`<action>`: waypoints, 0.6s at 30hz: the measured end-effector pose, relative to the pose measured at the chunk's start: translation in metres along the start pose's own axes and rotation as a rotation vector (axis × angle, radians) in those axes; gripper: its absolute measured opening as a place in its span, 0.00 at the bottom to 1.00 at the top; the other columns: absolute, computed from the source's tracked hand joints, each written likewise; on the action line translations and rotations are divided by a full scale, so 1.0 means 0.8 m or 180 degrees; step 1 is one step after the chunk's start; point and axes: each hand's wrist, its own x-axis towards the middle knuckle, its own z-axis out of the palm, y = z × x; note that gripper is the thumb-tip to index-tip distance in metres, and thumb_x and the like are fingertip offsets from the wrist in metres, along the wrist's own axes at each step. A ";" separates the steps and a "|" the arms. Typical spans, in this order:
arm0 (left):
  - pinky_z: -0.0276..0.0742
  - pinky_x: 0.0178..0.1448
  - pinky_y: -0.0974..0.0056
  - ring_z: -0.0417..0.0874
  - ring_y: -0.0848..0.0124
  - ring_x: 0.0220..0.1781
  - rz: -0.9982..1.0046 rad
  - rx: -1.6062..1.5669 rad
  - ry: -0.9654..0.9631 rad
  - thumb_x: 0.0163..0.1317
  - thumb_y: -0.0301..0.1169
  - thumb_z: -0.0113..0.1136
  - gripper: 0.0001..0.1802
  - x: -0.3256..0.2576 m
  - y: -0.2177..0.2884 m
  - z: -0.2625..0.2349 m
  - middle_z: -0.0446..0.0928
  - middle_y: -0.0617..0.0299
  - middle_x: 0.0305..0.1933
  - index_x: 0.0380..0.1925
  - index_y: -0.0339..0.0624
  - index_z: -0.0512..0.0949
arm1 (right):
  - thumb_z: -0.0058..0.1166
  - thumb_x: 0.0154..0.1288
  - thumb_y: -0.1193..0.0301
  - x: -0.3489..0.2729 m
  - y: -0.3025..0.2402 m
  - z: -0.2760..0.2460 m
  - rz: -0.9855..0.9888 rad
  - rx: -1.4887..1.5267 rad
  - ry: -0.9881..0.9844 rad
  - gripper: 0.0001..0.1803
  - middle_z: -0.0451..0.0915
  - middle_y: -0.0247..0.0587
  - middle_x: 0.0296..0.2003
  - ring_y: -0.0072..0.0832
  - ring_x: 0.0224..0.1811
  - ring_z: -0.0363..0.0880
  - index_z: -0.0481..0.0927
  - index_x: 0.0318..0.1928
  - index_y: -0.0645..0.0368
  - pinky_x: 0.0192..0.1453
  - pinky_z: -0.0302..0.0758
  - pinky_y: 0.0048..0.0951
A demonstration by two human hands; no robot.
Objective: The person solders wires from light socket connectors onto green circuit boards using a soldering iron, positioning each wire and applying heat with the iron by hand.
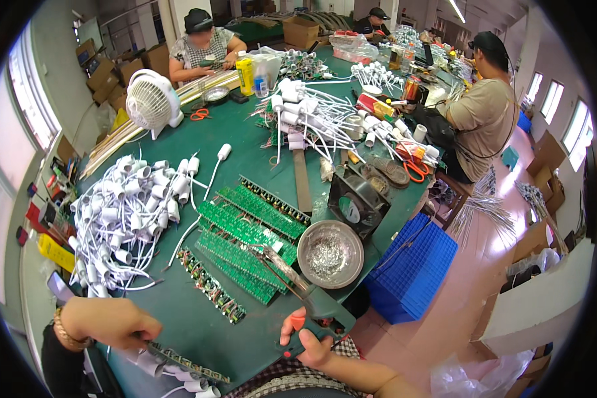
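Observation:
My left hand [116,324] is closed on the end of a narrow circuit board strip [189,365] populated with small components, low over the near edge of the table. Just below that strip, white cylindrical sockets [151,363] on white cables lie partly covered. My right hand [312,348] wraps round the dark handle of a soldering gun [322,305] with a red-orange trigger. The gun's slim metal nose points up and left, over green circuit boards [245,245] laid in overlapping rows. Another component strip [209,285] rests beside those boards.
A metal bowl of silvery bits [330,255] stands beside a black fan [358,202]. White corded sockets pile up at left [123,219] and farther back [305,113]. A white fan [152,99], a blue crate [411,265] and several people surround the green table [212,129].

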 end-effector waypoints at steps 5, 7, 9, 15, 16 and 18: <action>0.74 0.28 0.69 0.81 0.75 0.26 -0.0246 -0.1453 0.1378 0.57 0.22 0.67 0.08 -0.052 0.004 -0.071 0.80 0.60 0.31 0.32 0.38 0.75 | 0.57 0.67 0.59 -0.017 -0.014 0.005 -0.0281 0.0221 0.0584 0.24 0.74 0.47 0.39 0.35 0.37 0.77 0.65 0.57 0.54 0.44 0.76 0.38; 0.71 0.21 0.72 0.76 0.76 0.17 0.0513 -0.2163 0.2823 0.56 0.28 0.67 0.13 -0.023 0.020 -0.125 0.77 0.61 0.28 0.37 0.38 0.72 | 0.56 0.67 0.58 -0.022 -0.016 0.002 -0.0652 -0.0085 0.0900 0.24 0.74 0.47 0.37 0.35 0.33 0.76 0.65 0.56 0.54 0.39 0.77 0.37; 0.70 0.26 0.76 0.74 0.81 0.24 0.1389 -0.1832 0.4376 0.61 0.37 0.63 0.14 -0.027 0.086 -0.142 0.75 0.66 0.32 0.39 0.42 0.71 | 0.56 0.67 0.57 -0.016 -0.036 -0.005 -0.0665 0.0004 0.0584 0.25 0.73 0.46 0.37 0.32 0.34 0.75 0.65 0.57 0.55 0.39 0.77 0.35; 0.83 0.43 0.61 0.82 0.68 0.38 0.2370 -0.3621 0.3750 0.69 0.31 0.56 0.08 0.161 0.013 -0.386 0.79 0.58 0.40 0.43 0.40 0.76 | 0.54 0.69 0.63 -0.015 -0.092 -0.026 -0.1633 -0.0526 0.1086 0.23 0.73 0.45 0.39 0.31 0.35 0.74 0.65 0.59 0.57 0.39 0.77 0.34; 0.82 0.42 0.62 0.81 0.67 0.37 0.2676 -0.3891 0.3732 0.67 0.29 0.58 0.06 0.206 -0.007 -0.411 0.79 0.58 0.39 0.40 0.40 0.77 | 0.53 0.69 0.64 -0.018 -0.095 -0.032 -0.1667 -0.0566 0.1104 0.22 0.73 0.45 0.39 0.32 0.35 0.74 0.66 0.59 0.57 0.39 0.77 0.34; 0.81 0.42 0.61 0.81 0.67 0.36 0.2546 -0.4272 0.3789 0.63 0.23 0.57 0.06 0.297 -0.022 -0.436 0.79 0.56 0.36 0.40 0.39 0.78 | 0.51 0.70 0.64 -0.021 -0.095 -0.041 -0.1678 -0.0669 0.1107 0.21 0.73 0.45 0.39 0.32 0.35 0.74 0.66 0.59 0.57 0.40 0.77 0.33</action>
